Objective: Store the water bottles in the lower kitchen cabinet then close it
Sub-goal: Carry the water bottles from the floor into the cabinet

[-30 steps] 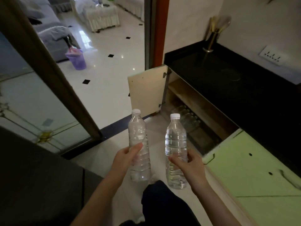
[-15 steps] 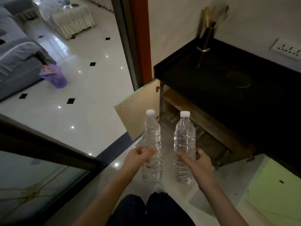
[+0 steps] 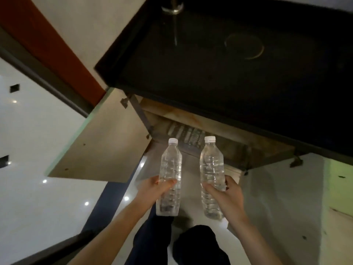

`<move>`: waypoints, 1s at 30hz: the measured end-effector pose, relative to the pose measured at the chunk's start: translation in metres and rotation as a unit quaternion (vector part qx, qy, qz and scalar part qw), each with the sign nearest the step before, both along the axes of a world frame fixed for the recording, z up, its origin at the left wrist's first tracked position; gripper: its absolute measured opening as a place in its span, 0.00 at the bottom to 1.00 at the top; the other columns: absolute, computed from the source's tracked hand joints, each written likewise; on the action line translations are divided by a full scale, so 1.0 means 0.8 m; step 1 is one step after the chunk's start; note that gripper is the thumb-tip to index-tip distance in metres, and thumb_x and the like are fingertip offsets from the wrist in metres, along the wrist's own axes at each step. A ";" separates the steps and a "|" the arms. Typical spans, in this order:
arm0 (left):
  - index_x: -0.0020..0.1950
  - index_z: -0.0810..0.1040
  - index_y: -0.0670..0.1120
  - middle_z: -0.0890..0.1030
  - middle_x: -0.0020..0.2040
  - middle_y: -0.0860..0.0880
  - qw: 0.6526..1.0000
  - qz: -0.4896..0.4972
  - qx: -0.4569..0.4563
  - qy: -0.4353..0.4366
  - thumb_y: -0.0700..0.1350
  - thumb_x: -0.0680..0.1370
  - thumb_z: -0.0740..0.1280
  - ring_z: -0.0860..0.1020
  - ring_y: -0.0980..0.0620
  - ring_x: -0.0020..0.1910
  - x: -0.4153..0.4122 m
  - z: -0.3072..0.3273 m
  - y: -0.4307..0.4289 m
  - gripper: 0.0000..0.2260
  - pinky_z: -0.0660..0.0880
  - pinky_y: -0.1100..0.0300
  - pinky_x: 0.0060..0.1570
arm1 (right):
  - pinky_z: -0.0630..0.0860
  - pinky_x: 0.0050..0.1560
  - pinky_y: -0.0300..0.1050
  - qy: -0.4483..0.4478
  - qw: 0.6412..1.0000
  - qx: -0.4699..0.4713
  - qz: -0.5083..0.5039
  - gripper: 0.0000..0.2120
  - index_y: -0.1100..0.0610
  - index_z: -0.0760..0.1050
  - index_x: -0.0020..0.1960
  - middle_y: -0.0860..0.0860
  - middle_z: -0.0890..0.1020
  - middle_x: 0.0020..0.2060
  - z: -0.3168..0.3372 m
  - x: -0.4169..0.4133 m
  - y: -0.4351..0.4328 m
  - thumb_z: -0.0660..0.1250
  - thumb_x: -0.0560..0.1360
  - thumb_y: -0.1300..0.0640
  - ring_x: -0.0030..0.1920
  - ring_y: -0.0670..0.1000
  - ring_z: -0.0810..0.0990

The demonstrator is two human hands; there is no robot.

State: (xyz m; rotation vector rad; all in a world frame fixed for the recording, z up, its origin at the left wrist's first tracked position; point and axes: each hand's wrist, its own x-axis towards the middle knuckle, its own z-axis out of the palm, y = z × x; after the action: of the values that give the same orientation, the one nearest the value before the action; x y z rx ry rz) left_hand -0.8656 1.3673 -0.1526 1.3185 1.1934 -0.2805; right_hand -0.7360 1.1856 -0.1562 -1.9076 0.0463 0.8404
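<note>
My left hand (image 3: 152,190) grips a clear water bottle (image 3: 170,165) with a white cap, held upright. My right hand (image 3: 227,196) grips a second clear water bottle (image 3: 211,165), also upright. Both bottles hang in front of the open lower cabinet (image 3: 219,148) under the black countertop (image 3: 219,73). Inside the cabinet several clear bottles (image 3: 186,134) lie on the bottom shelf. The cabinet's left door (image 3: 103,146) stands swung wide open to the left, and its right door (image 3: 286,197) is open at the right.
A metal utensil holder (image 3: 172,6) stands at the back of the countertop. An orange door frame (image 3: 47,44) borders the cabinet on the left, with white tiled floor (image 3: 34,140) beyond. My dark trouser legs (image 3: 172,243) are below the bottles.
I have stepped closer to the cabinet and my view has tilted down over it. Both bottles stay in my hands and have come nearer the cabinet opening.
</note>
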 end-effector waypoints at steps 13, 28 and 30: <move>0.48 0.85 0.49 0.87 0.42 0.50 0.994 -0.087 0.015 -0.070 0.58 0.67 0.77 0.84 0.53 0.42 0.175 -0.436 0.116 0.16 0.79 0.60 0.44 | 0.74 0.35 0.31 -0.057 0.998 -0.028 -0.029 0.15 0.55 0.80 0.47 0.46 0.86 0.34 -0.436 0.123 0.093 0.79 0.64 0.65 0.33 0.40 0.83; 0.44 0.86 0.48 0.86 0.38 0.53 0.952 -0.183 0.102 -0.223 0.53 0.72 0.73 0.84 0.57 0.39 0.329 -0.671 0.150 0.09 0.78 0.64 0.43 | 0.74 0.28 0.35 -0.150 0.983 0.014 -0.102 0.09 0.56 0.81 0.45 0.50 0.85 0.32 -0.680 0.253 0.105 0.78 0.68 0.60 0.31 0.46 0.84; 0.43 0.86 0.47 0.87 0.38 0.50 0.952 -0.184 0.100 -0.223 0.55 0.71 0.73 0.85 0.53 0.40 0.339 -0.679 0.145 0.12 0.79 0.58 0.47 | 0.74 0.31 0.37 -0.172 0.977 0.010 -0.126 0.09 0.55 0.80 0.45 0.49 0.85 0.34 -0.697 0.267 0.096 0.78 0.68 0.58 0.35 0.49 0.84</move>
State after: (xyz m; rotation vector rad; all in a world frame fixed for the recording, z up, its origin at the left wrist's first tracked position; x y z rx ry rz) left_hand -0.5946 1.4832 -0.6962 1.6765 0.6015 -0.1150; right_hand -0.5227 1.2622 -0.7137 -1.9537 0.0681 0.3343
